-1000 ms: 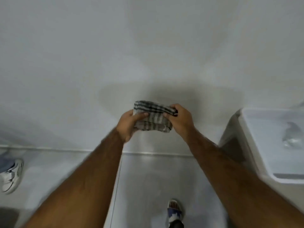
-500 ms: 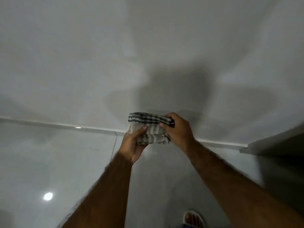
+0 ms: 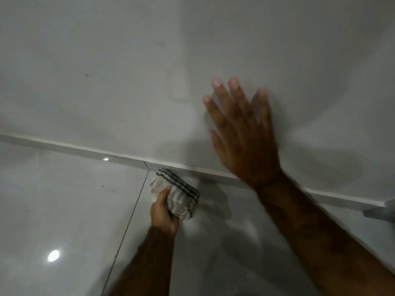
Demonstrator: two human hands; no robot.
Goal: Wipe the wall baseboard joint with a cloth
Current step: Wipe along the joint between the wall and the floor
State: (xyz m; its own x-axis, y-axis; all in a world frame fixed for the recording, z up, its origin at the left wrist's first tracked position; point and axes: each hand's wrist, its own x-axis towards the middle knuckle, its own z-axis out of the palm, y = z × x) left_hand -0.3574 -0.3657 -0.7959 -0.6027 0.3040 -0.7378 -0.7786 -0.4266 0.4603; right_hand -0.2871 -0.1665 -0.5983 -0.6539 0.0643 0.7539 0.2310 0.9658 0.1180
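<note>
A folded white cloth with dark stripes (image 3: 178, 194) is bunched in my left hand (image 3: 163, 212), low on the floor. Its striped far edge touches the baseboard (image 3: 89, 151), a thin pale strip running from the left edge down to the right where the white wall (image 3: 106, 71) meets the floor. My right hand (image 3: 241, 133) is raised against the wall above the baseboard, fingers spread, palm toward the wall, holding nothing. Whether the palm touches the wall is unclear because of blur.
Glossy grey floor tiles (image 3: 64, 199) with a grout line (image 3: 130, 216) and lamp reflections fill the lower left. A grey edge of a cabinet or fixture (image 3: 380, 212) juts in at the right, just below the baseboard.
Both hands held the folded cloth in the air before. Now my right hand has let go and moved up toward the wall, and my left hand has carried the cloth down to the baseboard.
</note>
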